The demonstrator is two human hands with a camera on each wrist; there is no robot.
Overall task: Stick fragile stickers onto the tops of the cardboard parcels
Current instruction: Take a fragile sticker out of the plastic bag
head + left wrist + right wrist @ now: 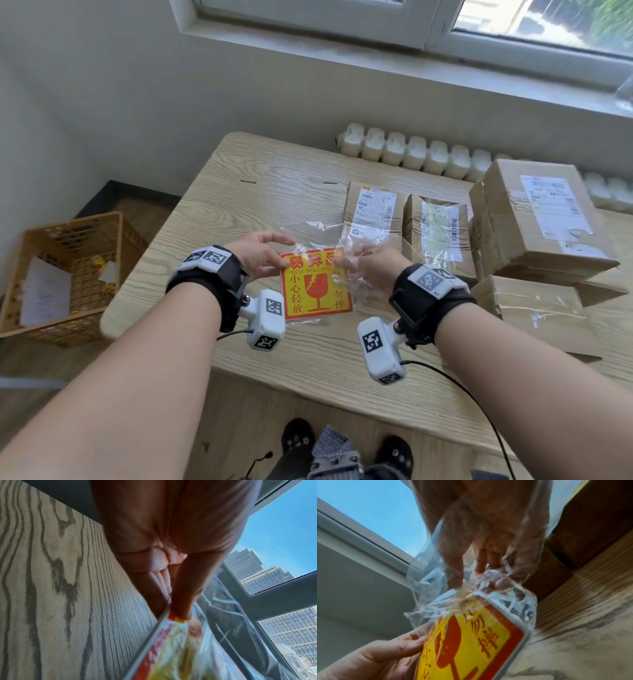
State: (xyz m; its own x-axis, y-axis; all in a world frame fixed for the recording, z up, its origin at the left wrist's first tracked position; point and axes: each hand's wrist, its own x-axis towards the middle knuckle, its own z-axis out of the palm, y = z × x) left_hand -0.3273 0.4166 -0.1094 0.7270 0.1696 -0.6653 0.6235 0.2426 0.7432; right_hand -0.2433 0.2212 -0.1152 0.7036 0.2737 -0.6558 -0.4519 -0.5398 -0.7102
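A stack of yellow-and-red fragile stickers [315, 286] sits partly inside a clear plastic bag [329, 236], held above the wooden table [239, 192]. My left hand [263, 255] pinches the stack's top left corner between thumb and fingers [181, 599]. My right hand [370, 265] is partly inside the bag [426, 582], its fingertips [481, 566] pinching the stack's [471, 639] top right corner. Several cardboard parcels lie to the right: a small one [373, 209], a taped one [438, 233], a large one [537, 212] and a flat one [534, 301].
An orange plastic basket [65, 270] with papers stands on the floor left of the table. A white radiator [411, 154] runs along the wall under the window [445, 24]. My feet in dark slippers [298, 435] show below the table's near edge.
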